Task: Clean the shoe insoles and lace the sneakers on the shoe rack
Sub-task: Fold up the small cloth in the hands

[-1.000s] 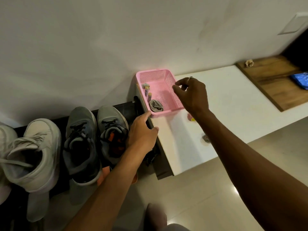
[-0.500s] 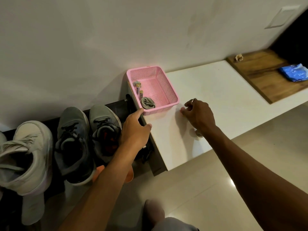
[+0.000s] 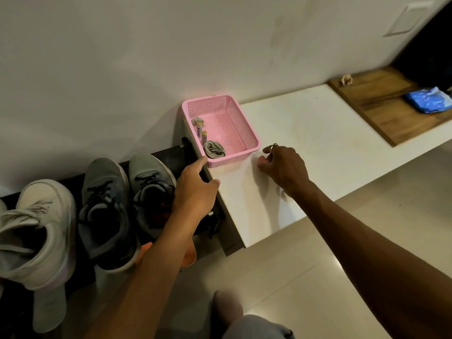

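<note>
The pink basket [image 3: 245, 128] sits just ahead of your left hand [image 3: 195, 192], flat on the tabletop [image 3: 318, 143] edge, and your curled right hand [image 3: 285, 167], contents hidden.

Pink basket [image 3: 245, 123] with batteries [image 3: 203, 135] on white counter [image 3: 318, 143]; blue packet [image 3: 428, 100] on wooden board [image 3: 374, 105].

A home entryway: sneakers [image 3: 107, 211] on a shoe rack [image 3: 171, 152] beside a white bench [image 3: 318, 143].
</note>
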Demonstrator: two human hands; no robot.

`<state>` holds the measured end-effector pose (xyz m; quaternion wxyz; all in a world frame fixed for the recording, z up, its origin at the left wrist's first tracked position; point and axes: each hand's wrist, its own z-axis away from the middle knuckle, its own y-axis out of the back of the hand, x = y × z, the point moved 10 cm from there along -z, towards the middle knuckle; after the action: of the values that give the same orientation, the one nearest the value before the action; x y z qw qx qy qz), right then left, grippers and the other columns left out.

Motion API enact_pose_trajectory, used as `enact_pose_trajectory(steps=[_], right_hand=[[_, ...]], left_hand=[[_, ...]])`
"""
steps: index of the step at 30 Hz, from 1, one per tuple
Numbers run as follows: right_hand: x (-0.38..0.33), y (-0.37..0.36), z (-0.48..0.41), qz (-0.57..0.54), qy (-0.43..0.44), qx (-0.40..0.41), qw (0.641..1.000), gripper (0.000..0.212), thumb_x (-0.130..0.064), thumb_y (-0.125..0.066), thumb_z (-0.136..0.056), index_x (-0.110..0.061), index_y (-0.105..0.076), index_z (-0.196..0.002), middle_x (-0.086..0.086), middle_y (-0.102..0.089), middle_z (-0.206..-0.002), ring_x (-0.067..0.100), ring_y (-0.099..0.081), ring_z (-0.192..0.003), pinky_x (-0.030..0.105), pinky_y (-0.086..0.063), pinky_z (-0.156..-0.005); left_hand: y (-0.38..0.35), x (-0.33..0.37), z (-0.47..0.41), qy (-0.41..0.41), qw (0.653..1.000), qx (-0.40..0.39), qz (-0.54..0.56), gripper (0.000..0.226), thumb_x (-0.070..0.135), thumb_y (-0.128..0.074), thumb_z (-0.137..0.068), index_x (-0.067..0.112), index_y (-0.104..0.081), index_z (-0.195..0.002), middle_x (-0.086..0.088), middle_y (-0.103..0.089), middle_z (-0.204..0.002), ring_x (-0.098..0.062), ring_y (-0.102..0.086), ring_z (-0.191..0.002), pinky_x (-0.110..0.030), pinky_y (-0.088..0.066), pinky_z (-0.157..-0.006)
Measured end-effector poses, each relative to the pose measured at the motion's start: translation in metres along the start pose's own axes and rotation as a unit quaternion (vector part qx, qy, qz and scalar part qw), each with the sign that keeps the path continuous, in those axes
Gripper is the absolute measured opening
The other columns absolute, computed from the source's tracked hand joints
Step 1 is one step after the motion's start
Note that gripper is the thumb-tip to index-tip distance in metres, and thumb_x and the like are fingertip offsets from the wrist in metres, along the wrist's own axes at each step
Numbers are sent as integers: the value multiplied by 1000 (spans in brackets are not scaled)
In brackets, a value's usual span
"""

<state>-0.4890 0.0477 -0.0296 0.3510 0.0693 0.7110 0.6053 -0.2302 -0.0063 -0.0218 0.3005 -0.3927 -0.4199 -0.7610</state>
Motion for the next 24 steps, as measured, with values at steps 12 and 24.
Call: enact_pose_trajectory(steps=[12,24], right_hand=[[-39,64,-40,-118,1,132,984,30,-22,-53,-82,5,-64,-79,25,-67,-84,35,-59,-70,37,-44,-64],[-128,-24,-99,-25,88,26,995,24,-13,-68,-86,-7,-74,-109,12,-75,-106,29,-70,-92,31,-52,-80]], left_hand=[[9,1,0,-5,1000,5,8,63,18,-70,-93,37,-45,-148,-2,-53,-147,-33,-62,-121,-51,-57,-93],[5,-6,-2,6,1000,-8,13,63,20,-68,-94,42,-43,-147,-8,-63,-133,-38,-64,-114,-49,-58,-90]])
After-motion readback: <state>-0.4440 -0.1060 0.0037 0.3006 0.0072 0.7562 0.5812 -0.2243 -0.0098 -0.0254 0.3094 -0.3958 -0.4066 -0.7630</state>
